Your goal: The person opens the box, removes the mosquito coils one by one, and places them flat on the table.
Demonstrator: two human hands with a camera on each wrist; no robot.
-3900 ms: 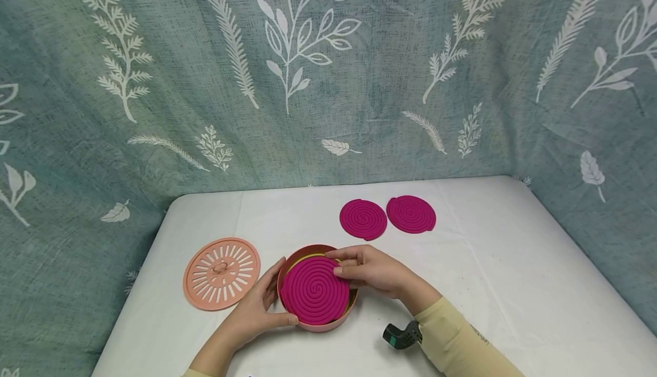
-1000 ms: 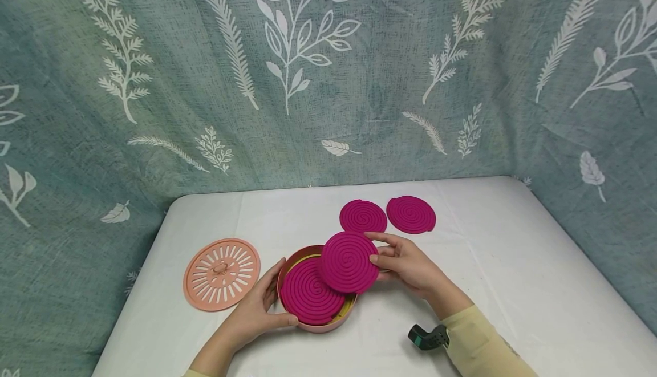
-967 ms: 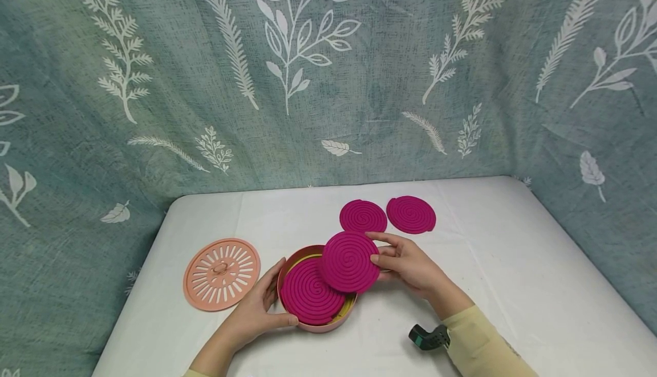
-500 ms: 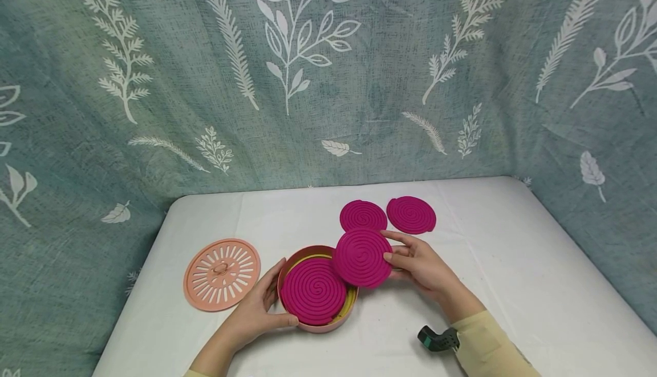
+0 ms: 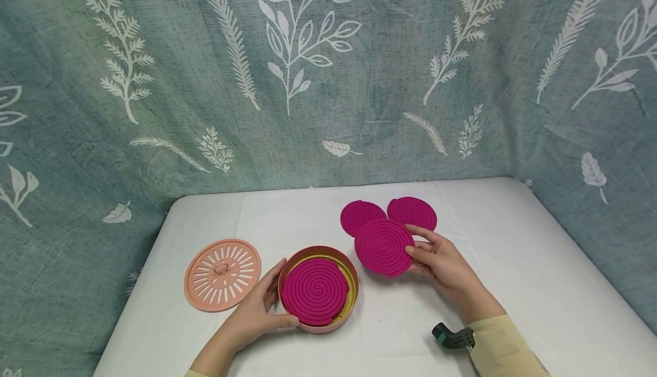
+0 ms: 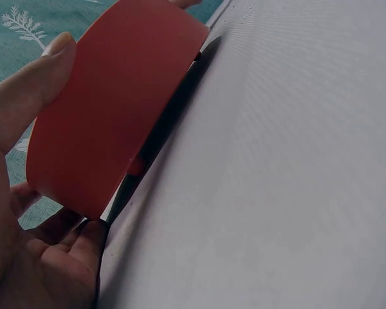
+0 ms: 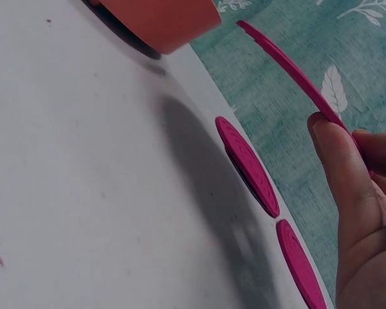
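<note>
My right hand point(image 5: 445, 264) pinches a magenta mosquito coil point(image 5: 384, 247) by its right edge. The right wrist view shows this coil point(image 7: 289, 67) raised above the table, thumb on one face and fingers behind. More magenta coil point(image 5: 315, 291) lies inside a round pink box point(image 5: 318, 250), on a yellow layer that shows along the right side. Around the box's left side my left hand point(image 5: 259, 309) holds on, thumb at the near rim and fingers along the far-left wall. In the left wrist view the box wall point(image 6: 109, 103) hides the contents.
Two magenta coils lie flat at the back, a left one point(image 5: 361, 216) and a right one point(image 5: 413, 213), both partly overlapped by the held coil. A slotted peach lid point(image 5: 222, 274) lies left of the box. A leaf-patterned curtain point(image 5: 308, 154) hangs behind the white table point(image 5: 539, 263).
My right hand has lifted a coil out of the box and carried it right and back, toward the two coils on the table. The left hand stays on the box.
</note>
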